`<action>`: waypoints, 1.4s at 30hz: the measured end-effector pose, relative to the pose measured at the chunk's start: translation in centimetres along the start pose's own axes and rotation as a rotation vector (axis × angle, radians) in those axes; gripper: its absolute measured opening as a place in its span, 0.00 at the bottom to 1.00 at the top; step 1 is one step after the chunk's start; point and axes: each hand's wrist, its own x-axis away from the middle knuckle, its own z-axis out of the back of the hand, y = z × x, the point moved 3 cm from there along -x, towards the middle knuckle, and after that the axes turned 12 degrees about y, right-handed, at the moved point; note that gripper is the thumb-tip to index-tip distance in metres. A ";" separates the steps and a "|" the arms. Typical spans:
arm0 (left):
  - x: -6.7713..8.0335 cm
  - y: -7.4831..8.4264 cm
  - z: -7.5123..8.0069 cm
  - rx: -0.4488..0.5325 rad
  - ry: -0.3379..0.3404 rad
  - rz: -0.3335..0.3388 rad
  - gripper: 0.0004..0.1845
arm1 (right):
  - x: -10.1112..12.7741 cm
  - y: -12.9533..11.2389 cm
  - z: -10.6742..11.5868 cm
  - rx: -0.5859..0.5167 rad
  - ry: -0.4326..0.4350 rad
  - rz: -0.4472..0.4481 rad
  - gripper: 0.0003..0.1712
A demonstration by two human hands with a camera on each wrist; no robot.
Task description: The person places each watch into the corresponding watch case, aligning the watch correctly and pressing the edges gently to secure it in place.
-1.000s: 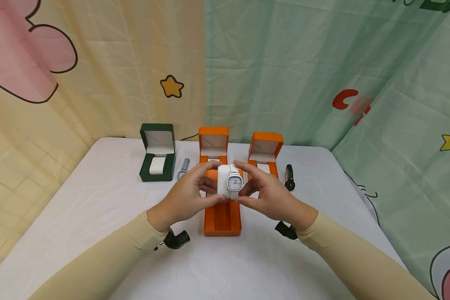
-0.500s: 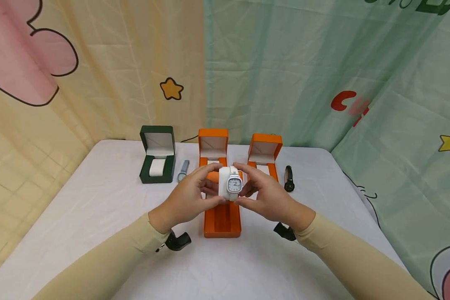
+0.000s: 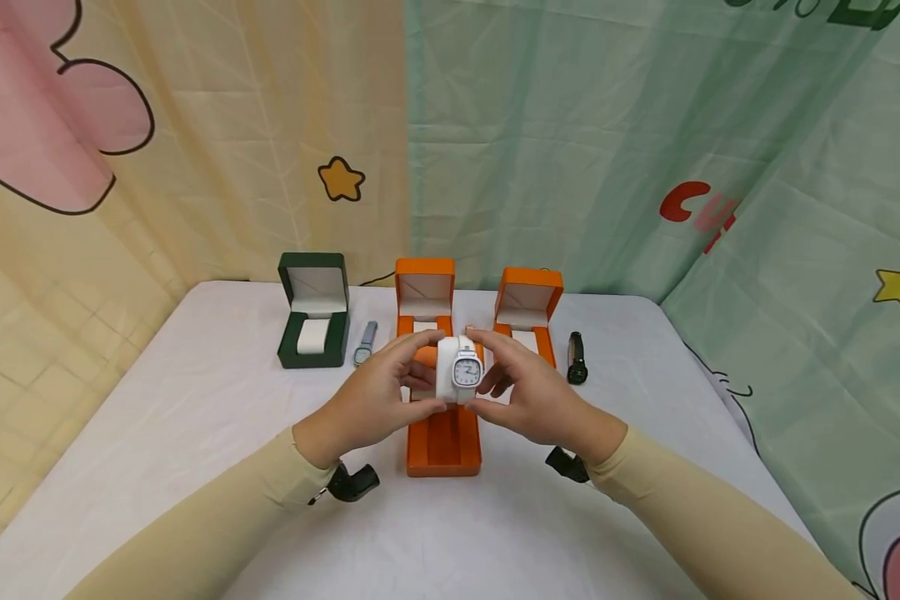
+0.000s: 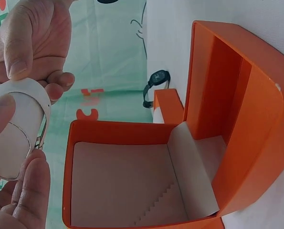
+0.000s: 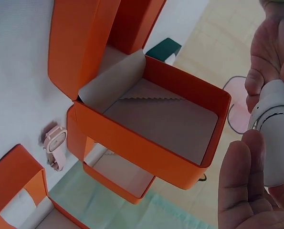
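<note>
Holding a white cushion (image 3: 447,369) with a white watch (image 3: 467,370) strapped round it, both hands met above the middle of the white table (image 3: 195,400). The left hand (image 3: 371,400) pinched the cushion's left end between thumb and curled fingers, and the right hand (image 3: 528,396) gripped the watch side the same way, thumb below and fingertips on top. The watch's square pale dial faced the head camera. Cushion and watch were lifted clear of the table, just over the open orange box (image 3: 438,392) that lay directly beneath them; the left wrist view showed that box's pale lined hollow (image 4: 127,186) with nothing in it, and the right wrist view showed the same box (image 5: 146,119) from the other side.

Behind it, a second orange box (image 3: 528,312) stood open to the right, with a black watch (image 3: 576,358) lying on the table just beside it. To the left stood an open green box (image 3: 313,310) holding a white cushion of its own, and a grey-blue watch (image 3: 364,343) lay between that box and the middle orange one. Patterned curtains (image 3: 570,142) hung behind the table
</note>
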 end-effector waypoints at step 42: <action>0.2 0.1 -0.2 -0.006 -0.004 -0.006 0.45 | -0.2 -0.3 -0.7 0.004 -0.005 0.033 0.48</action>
